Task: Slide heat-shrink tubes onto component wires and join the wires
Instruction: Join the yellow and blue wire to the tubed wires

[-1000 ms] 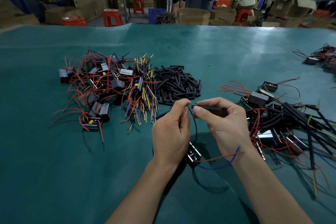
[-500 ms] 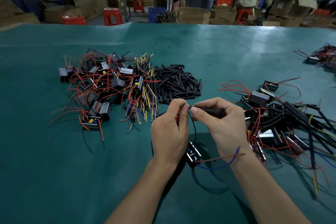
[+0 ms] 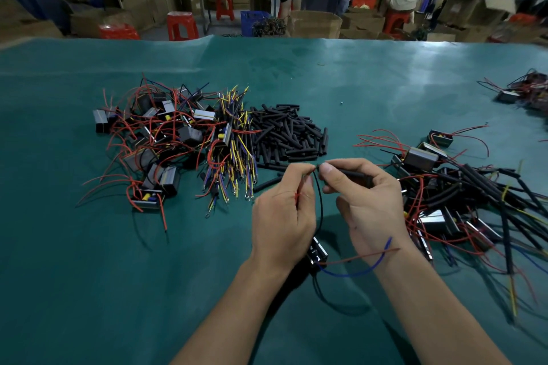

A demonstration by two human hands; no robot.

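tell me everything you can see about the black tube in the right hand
The black tube is a slim, matte length of what looks like heat-shrink sleeving, lying nearly level above the green table. The right hand pinches it between thumb and forefinger, its far end hidden under the curled fingers. Its open end points left, meeting a thin black wire that the left hand holds up to it.

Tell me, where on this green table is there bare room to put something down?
The green table is bare on the near left, below the heap of parts with red wires, and in a wide strip beyond the pile of black tubes. It is crowded at the right, around the finished parts, and between the hands.
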